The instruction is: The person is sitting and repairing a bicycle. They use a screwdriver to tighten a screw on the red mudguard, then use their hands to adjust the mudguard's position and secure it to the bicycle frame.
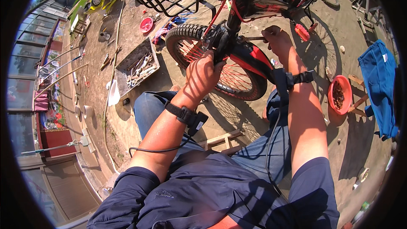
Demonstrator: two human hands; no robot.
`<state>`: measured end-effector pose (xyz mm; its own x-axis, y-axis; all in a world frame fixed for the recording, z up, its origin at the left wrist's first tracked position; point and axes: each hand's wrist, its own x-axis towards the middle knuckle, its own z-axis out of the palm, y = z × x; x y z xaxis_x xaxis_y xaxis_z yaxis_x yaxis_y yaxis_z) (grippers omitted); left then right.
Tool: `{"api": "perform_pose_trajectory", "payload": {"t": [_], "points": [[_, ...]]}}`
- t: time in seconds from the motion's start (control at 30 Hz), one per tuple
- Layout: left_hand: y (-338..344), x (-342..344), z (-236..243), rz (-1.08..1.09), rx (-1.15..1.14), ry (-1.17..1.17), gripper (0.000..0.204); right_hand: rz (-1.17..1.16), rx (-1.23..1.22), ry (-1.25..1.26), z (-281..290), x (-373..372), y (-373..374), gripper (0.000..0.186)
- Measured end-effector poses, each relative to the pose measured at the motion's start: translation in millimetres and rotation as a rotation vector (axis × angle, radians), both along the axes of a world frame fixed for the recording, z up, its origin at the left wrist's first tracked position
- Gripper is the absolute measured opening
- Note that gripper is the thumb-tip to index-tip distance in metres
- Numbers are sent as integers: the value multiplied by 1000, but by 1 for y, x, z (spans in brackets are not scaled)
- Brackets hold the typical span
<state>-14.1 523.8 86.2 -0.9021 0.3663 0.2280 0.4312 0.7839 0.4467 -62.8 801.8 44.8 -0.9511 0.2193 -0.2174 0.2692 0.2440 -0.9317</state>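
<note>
I have both forearms reaching up into the view toward the bicycle (242,2), which stands from eleven to two o'clock, with its front wheel (182,34) around twelve. My left hand (202,76) sits just off centre toward twelve, its forearm slanting up from seven o'clock, back of the hand turned upward and wrist nearly straight. Its fingers bend in beside the black front fork (234,22), but their tips are hidden, so I cannot tell whether they are clamped on anything. My right hand (277,40) is farther out, between one and two o'clock, its forearm rising steeply from four o'clock and the knuckles curled over. Those fingers are closed on a slim tool (254,38) pointing toward nine o'clock, at the fork. Each wrist wears a black strap (the cables trail down toward six o'clock). A metal tray (151,70) of parts lies at ten, and a red bowl (346,106) at three.
</note>
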Motion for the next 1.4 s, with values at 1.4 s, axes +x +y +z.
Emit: {"api": "perform_pose_trajectory", "payload": {"t": [1.4], "points": [[2,0,-1,21,-21,-42,30,-290,-1093,587,102,68,11,30]]}}
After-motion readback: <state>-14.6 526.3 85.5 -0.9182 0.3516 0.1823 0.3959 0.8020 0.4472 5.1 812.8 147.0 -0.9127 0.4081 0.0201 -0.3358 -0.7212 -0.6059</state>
